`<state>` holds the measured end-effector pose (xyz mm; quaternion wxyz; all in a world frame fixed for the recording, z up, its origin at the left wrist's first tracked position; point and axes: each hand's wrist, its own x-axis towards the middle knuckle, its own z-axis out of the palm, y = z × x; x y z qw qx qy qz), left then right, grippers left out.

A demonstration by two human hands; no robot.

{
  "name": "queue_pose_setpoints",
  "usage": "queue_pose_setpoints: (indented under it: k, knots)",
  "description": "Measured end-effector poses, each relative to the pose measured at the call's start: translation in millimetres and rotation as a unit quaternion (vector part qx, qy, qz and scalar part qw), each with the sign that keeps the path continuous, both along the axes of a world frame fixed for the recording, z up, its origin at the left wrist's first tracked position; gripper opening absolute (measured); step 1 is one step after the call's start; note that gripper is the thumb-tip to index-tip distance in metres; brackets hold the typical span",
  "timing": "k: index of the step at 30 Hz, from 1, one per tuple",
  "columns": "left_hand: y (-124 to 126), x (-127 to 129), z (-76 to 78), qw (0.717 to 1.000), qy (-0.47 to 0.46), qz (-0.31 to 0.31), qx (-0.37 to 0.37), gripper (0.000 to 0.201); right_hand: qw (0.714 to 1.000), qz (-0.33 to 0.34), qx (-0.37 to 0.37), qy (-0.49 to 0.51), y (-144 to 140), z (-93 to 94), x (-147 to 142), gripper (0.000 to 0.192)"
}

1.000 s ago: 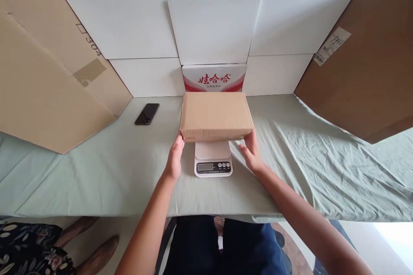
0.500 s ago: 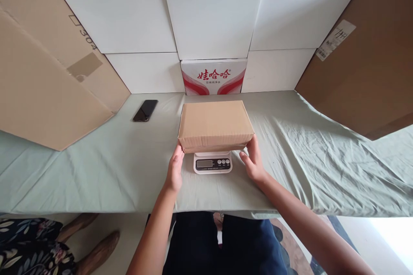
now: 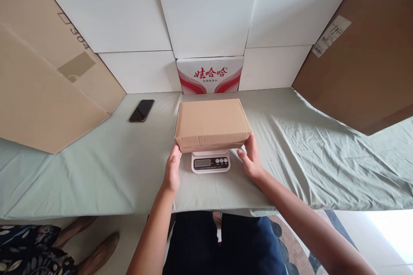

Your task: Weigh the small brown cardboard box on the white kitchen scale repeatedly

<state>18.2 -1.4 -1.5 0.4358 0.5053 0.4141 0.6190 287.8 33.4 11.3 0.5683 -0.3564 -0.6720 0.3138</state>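
A closed brown cardboard box [image 3: 211,120] is on or just over a white kitchen scale [image 3: 211,162]; its front overhangs the weighing platform, so I cannot tell whether it rests there. The scale's display looks blank, and its round buttons face me. My left hand [image 3: 172,167] holds the box at its front left corner, thumb toward me. At the front right corner my right hand [image 3: 251,159] grips it with the fingers along the side and the thumb held away. Most fingertips are hidden by the box.
A black smartphone [image 3: 142,110] lies on the pale green tablecloth [image 3: 97,159]. White boxes [image 3: 206,17] and a red-and-white printed carton [image 3: 209,75] line the back. Large brown cardboard panels [image 3: 41,73] stand at both sides. Another person's legs [image 3: 93,253] show at lower left.
The whole view has shifted slightly, with objects appearing a little further left. Both hands stay at the sides of the cardboard box, which keeps its place over the scale.
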Motion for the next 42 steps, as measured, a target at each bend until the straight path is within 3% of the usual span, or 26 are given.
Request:
queue_pose_setpoints:
  k: [6,11,13,22,42]
  knots:
    - [0,-1,3.4,1.000,0.001,0.000,0.019,0.067,1.000,-0.010,-0.014,-0.001,-2,-0.5,0,0.069]
    - [2,-16,2.6,0.988,-0.056,0.120,0.080,0.061,0.988,-0.119,-0.020,0.097,9,-1.9,16,0.068]
    - [2,-20,0.6,0.985,-0.064,0.136,0.080,0.059,0.980,-0.155,-0.038,0.119,15,-3.5,22,0.065]
    - [-2,-14,-8.9,0.995,-0.039,0.079,0.035,0.059,0.982,-0.125,-0.105,0.099,13,-5.8,18,0.063]
    - [1,-13,-12.0,0.997,-0.026,0.077,0.011,0.063,0.979,-0.140,-0.130,0.078,14,0.3,16,0.053]
